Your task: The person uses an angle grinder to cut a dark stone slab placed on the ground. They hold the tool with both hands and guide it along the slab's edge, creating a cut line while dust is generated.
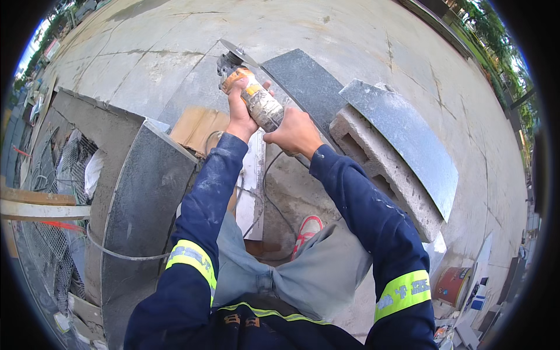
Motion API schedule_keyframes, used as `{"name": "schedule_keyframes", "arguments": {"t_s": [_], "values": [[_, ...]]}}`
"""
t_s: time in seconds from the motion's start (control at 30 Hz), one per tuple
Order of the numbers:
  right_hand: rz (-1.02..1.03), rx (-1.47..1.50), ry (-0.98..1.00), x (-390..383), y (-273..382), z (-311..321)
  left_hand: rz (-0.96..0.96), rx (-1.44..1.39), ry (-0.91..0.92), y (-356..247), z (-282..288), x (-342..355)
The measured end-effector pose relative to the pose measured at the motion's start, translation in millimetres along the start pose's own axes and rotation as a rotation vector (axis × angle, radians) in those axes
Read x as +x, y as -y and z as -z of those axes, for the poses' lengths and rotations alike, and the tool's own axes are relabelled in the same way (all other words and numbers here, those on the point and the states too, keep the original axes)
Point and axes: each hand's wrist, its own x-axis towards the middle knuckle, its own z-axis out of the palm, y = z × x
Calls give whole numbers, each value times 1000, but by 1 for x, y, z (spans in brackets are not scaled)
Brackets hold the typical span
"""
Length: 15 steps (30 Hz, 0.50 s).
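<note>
My left hand (242, 111) is closed round the front of a dusty yellow and grey angle grinder (261, 102), whose cutting disc (239, 51) points up and away from me. My right hand (294, 131) grips the grinder's rear end. Behind it lies a dark grey stone slab (300, 76). To my right, a lighter grey slab (402, 140) rests on a concrete block (367, 163). A tan board (192, 125) and a long white strip (254, 198) lie below my hands, with a cord (280, 213) looping across the ground.
Another grey slab (140, 204) is at my left, beside wire mesh (55, 169) and timber strips (41, 197). My foot in a red and white shoe (306, 230) is among the materials. A rusty red drum (452, 286) stands at lower right on the concrete ground (443, 70).
</note>
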Motion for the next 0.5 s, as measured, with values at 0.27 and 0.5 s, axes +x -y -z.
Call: {"name": "schedule_keyframes", "arguments": {"t_s": [0.27, 0.5], "values": [[-63, -108, -31, 18, 12, -31, 35, -144, -40, 7, 29, 13], [-159, -205, -21, 34, 10, -40, 93, -173, -6, 26, 49, 40]]}}
